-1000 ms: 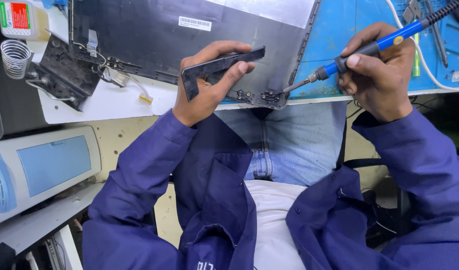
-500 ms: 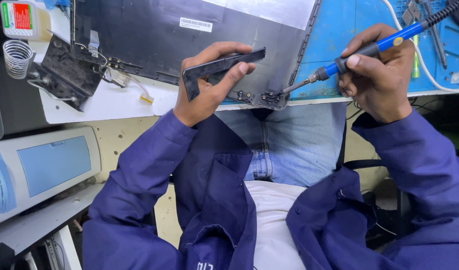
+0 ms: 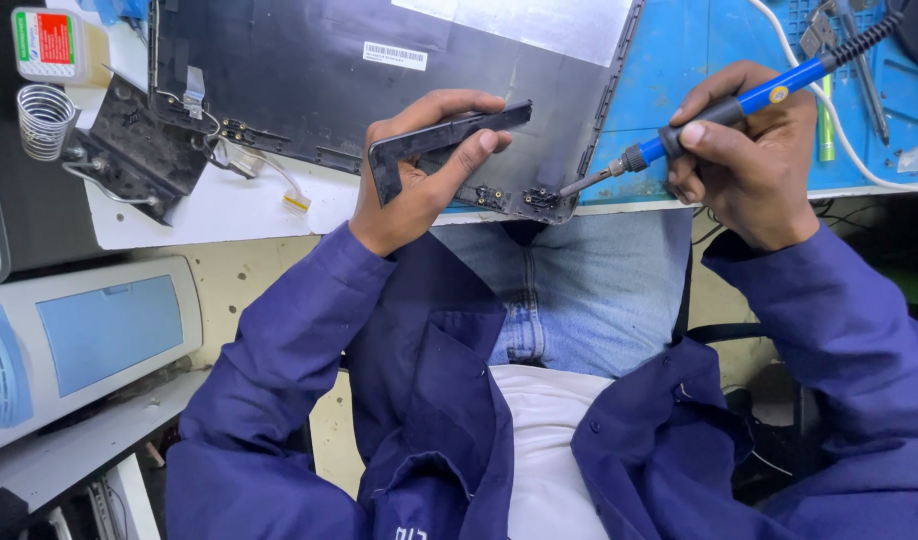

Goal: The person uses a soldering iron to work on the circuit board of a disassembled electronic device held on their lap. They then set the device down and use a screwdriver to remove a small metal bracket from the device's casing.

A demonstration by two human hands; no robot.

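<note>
Nothing moved: right hand (image 3: 744,160) fingers grip soldering iron (image 3: 739,100) (tip down); left hand (image 3: 419,170) clasps bracket (image 3: 444,140).

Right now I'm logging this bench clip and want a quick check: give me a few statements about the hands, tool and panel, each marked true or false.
1. The right hand holds a blue-handled soldering iron. True.
2. The iron's tip points at the panel's far left corner. False: it meets the dark panel at its near right corner.
3. The left hand grips an angled black plastic piece. True.
4. The left hand is empty. False: it holds that piece.
5. A wire coil stand sits at the left. True.
</note>
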